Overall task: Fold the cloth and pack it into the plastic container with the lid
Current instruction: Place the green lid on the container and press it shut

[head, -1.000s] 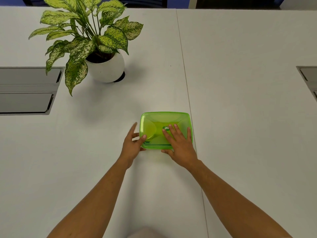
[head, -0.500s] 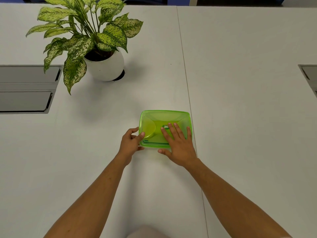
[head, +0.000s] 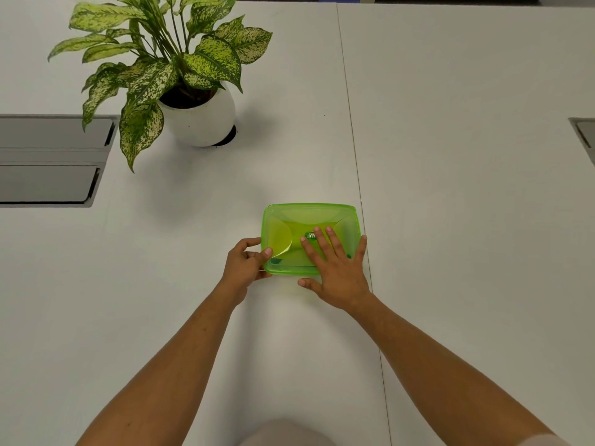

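We note a potted plant (head: pixel 167 69) in a white pot (head: pixel 199 119) at the far left of the white table (head: pixel 450 156), well apart from the work; its leaves do not reach the container. Grey recessed panels sit at the left edge (head: pixel 51 159) and right edge (head: pixel 584 136). A seam in the table (head: pixel 354 140) runs toward us and passes under the right side of the green plastic container (head: pixel 310 217). Nothing stands between us and the container except our own hands.

The container sits at table centre with its translucent green lid (head: pixel 289 235) on; something yellowish shows through it, though we cannot tell whether this is the cloth.

Right hand (head: pixel 336 270) lies flat on the lid, fingers spread and extended, thumb on the table beside the near edge; it grips nothing. Left hand (head: pixel 246 263) is curled at the left near corner, thumb on the lid rim, fingers below it.

Versus half a second ago: left fingers are curled more tightly at the corner; right hand and container unchanged.
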Tool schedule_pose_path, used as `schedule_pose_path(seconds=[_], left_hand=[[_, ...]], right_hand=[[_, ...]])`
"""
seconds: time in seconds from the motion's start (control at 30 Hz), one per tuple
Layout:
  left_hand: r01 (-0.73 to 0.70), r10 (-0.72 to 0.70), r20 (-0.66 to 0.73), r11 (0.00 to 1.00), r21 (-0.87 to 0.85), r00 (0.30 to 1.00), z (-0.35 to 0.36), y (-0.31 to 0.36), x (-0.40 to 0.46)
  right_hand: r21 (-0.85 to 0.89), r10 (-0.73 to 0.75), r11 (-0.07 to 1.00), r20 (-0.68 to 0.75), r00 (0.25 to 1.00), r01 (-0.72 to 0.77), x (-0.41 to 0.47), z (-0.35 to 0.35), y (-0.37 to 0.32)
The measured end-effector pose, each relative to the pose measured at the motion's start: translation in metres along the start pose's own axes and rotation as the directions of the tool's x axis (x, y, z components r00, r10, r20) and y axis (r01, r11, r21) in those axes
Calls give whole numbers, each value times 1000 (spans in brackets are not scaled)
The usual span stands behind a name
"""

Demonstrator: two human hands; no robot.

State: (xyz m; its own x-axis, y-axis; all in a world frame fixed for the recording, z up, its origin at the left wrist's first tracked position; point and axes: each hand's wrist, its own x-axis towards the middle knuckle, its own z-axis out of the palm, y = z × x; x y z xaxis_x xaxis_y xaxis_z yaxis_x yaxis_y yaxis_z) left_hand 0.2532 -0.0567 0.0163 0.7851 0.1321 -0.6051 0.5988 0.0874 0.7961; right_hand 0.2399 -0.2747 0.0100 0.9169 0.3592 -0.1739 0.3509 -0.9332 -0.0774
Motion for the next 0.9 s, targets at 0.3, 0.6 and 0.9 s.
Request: schedule_pose_path(seconds=[0.3, 0.6, 0.9], left_hand=[[35, -30, -87, 997, 62, 996, 14, 30, 29], [14, -2, -241, 999, 49, 970, 31, 48, 69], [126, -119, -187, 992, 29, 975, 26, 61, 80]], right_hand=[[47, 4, 999, -13, 1000, -3, 0, 1, 1], [40, -7, 999, -37, 999, 9, 0, -1, 2], [3, -15, 1000, -44, 999, 15, 1, -1, 1]])
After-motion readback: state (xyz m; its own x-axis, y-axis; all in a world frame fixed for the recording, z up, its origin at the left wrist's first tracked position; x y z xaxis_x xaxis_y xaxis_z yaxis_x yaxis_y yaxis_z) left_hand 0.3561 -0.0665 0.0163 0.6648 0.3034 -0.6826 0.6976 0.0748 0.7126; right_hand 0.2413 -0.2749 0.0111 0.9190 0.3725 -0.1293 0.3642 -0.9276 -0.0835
